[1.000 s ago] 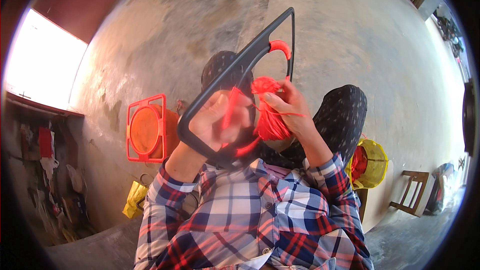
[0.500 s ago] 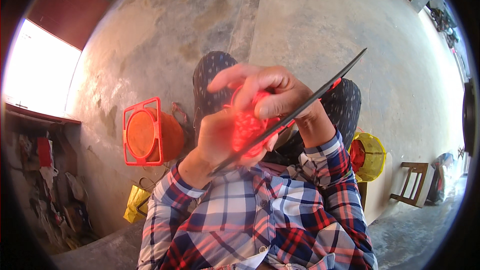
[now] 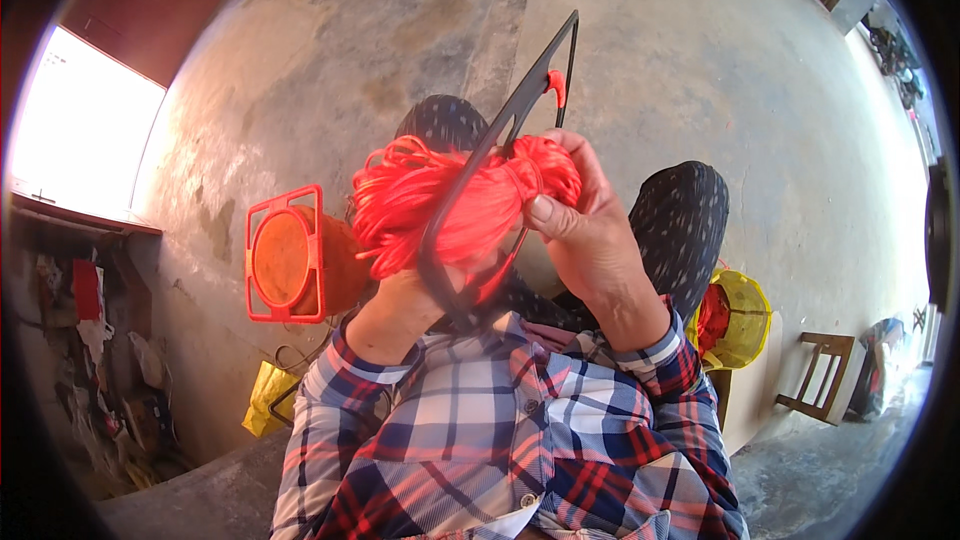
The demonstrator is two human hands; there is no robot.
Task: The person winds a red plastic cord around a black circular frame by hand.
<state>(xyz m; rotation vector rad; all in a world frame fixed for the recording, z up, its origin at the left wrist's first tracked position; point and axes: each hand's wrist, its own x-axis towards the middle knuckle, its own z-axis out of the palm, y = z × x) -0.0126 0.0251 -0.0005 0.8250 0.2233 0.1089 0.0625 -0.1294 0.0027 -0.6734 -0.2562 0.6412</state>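
A thick hank of glossy red cord (image 3: 415,202) is held across my lap, gathered tightly near its right end. My right hand (image 3: 588,225) pinches that gathered end, thumb in front and fingers behind. My left hand (image 3: 405,305) supports the hank from below at its left part; its fingers are mostly hidden under the cord. A narrow black frame (image 3: 520,100) with a red clip stands tilted across the hank, nearly edge-on, its lower end blurred beside my left hand. A red piece also shows at its lower end.
On the floor to the left is an orange round container (image 3: 280,258) with a square red frame over it. A yellow bag (image 3: 268,398) lies nearer. To the right are a yellow bin (image 3: 748,320) holding red material and a small wooden stool (image 3: 820,377).
The black frame has swung to a steeper tilt. My right hand has moved from over the frame to the hank's right end, and the red cord now shows more fully, spread leftward.
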